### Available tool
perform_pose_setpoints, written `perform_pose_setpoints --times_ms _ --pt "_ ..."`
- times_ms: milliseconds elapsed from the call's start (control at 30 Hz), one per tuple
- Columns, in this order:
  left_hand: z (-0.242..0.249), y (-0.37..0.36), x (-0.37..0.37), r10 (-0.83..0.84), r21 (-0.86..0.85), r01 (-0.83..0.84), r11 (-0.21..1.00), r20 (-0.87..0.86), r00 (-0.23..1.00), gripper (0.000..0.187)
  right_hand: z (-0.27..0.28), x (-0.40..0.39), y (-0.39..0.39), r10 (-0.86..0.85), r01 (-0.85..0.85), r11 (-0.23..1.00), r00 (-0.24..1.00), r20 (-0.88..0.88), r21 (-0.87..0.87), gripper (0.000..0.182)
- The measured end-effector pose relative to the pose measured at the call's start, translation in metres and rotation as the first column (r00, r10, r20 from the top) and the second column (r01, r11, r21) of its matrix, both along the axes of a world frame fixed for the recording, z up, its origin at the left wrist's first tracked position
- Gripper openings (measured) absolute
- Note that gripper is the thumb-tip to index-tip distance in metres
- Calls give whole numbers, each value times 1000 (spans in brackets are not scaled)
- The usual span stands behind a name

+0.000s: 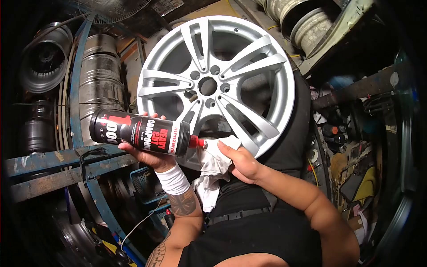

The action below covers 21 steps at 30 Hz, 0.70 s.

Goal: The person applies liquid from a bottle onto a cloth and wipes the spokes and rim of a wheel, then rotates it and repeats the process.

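Observation:
A black bottle of heavy cut compound (147, 133) with a red nozzle lies sideways in my left hand (153, 158), fingers wrapped round its body. Its nozzle tip touches or nearly touches a white cloth (215, 160). My right hand (242, 162) grips that cloth, thumb on top, and the rest of the cloth hangs down toward my lap. Just beyond both hands a silver alloy wheel (267, 120) with split spokes faces up, leaning over my legs. The bottle covers part of its lower left rim.
Stacked wheel rims (100, 66) stand on a blue metal rack (44, 162) at the left. More rims (311, 31) sit at the upper right. A fan guard (109, 9) is at the top, and a blue basket (142, 180) sits below the rack. Small bottles and clutter line the right side.

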<state>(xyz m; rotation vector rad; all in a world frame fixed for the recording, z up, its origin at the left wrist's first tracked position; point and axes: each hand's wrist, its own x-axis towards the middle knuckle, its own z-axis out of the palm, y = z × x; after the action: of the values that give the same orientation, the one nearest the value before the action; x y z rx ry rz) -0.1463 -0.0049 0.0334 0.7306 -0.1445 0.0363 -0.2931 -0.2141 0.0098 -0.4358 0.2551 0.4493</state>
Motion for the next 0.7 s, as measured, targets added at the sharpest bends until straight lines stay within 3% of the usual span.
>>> perform_pose_setpoints --times_ms 167,300,367,400,433,500,600,633,667,700 --pt "-9 11 -3 -58 -57 56 997 -28 998 106 -6 -1 5 -7 8 998 1000 -6 67 40" --pt "-5 15 4 -14 -6 13 1000 -66 998 104 -8 2 5 22 -19 993 999 -28 113 43" --pt "0 29 20 -21 -6 21 1000 -109 994 102 -11 1 -1 70 -77 989 996 59 123 57" --pt "4 41 32 -197 -96 188 977 -84 977 103 -11 1 -3 62 -70 992 995 80 102 59" --pt "4 52 47 -107 -18 106 994 -182 977 103 -10 1 -5 56 -64 995 993 100 82 61" --pt "-10 90 86 -87 2 90 996 -266 960 98 -15 0 -13 43 -49 998 992 121 46 64" --pt "-35 145 140 -204 -261 84 962 -477 855 88 -17 -4 -29 -10 16 999 991 131 -41 63" --pt "-33 145 147 -84 -135 23 991 -461 883 85 -16 -5 -33 -14 24 996 993 115 -87 62" --pt "-29 154 160 -173 -324 -57 944 -635 753 82 -19 -6 -36 -32 43 995 993 113 -91 62" --pt "-29 161 166 -223 -381 -96 919 -707 671 76 -21 -7 -39 -50 61 994 993 111 -96 62"
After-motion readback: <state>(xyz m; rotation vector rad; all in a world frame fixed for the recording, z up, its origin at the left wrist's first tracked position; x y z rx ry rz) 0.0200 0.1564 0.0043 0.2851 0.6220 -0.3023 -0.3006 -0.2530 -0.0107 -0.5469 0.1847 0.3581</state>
